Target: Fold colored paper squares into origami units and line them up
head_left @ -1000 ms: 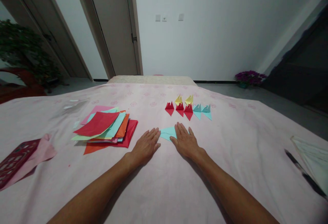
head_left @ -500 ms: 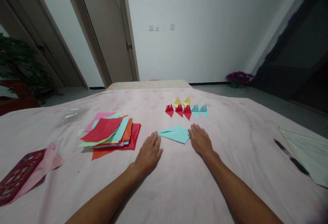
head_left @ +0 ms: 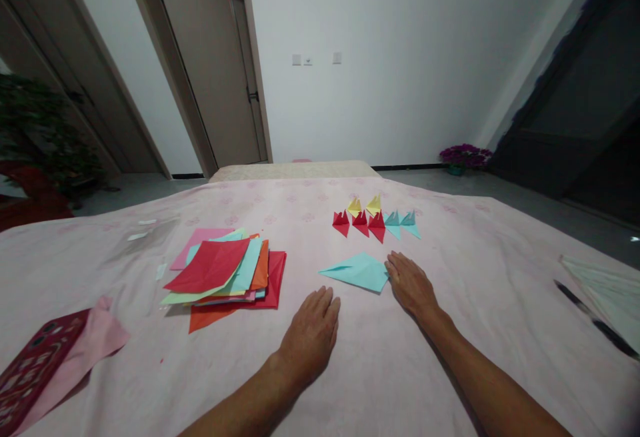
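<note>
A light blue folded sheet of origami paper (head_left: 363, 273) lies flat on the pink cloth, its narrow tip pointing left. My right hand (head_left: 413, 287) rests at its right corner, fingers stretched out and touching the edge. Below the paper and apart from it is my left hand (head_left: 313, 324), palm down with its fingers extended and nothing in it. Just beyond stand small folded paper birds in two rows: yellow ones (head_left: 373, 206) behind, red ones (head_left: 361, 222) and light blue ones (head_left: 410, 221) in front.
To the left sits a loose pile of coloured paper (head_left: 210, 267). A red phone-like object (head_left: 40, 364) lies on pink paper (head_left: 95, 340) at the near left. On the right are a black pen (head_left: 595, 318) and a written sheet (head_left: 607, 294). A clear plastic bag (head_left: 150, 230) lies farther back.
My left hand has left the paper's tip and drawn back toward me. My right hand stays at the right corner. The view has shifted slightly left.
</note>
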`<state>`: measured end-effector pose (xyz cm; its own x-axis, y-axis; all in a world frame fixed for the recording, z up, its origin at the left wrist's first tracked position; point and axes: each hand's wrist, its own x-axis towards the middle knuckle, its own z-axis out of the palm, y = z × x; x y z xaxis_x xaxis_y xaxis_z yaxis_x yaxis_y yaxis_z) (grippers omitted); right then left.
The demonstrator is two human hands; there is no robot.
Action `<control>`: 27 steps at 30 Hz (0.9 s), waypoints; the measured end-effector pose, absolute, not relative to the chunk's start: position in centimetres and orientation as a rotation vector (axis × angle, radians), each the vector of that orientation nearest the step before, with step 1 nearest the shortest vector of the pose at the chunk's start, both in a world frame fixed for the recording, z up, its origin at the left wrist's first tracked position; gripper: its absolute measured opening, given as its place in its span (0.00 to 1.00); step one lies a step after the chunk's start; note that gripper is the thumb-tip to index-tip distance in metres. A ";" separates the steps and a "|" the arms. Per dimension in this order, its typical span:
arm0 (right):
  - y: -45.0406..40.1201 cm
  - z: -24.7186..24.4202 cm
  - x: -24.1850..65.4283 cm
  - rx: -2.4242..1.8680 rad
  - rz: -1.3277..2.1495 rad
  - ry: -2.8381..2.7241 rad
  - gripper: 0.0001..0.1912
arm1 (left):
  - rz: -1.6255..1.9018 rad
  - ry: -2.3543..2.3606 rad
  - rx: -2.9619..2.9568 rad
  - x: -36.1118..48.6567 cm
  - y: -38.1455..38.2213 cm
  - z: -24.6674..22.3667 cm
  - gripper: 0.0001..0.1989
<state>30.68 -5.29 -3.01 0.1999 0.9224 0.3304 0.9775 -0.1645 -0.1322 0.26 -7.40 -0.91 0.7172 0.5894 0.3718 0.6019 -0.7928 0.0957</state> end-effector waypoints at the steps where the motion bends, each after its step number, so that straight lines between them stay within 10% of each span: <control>1: -5.3 -3.0 30.7 -2.166 -0.247 -1.795 0.26 | -0.604 -0.995 -2.891 0.3 -7.4 -1.0 0.21; 27: -5.4 -2.8 30.6 -2.132 -0.230 -1.744 0.26 | -0.766 -1.035 -2.916 0.4 -7.1 -1.3 0.21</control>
<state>30.63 -5.37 -2.80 0.2184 0.9085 0.3563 0.9698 -0.1615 -0.1827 0.43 -7.09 -1.32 0.6737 0.6050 0.4244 0.5829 -0.7880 0.1980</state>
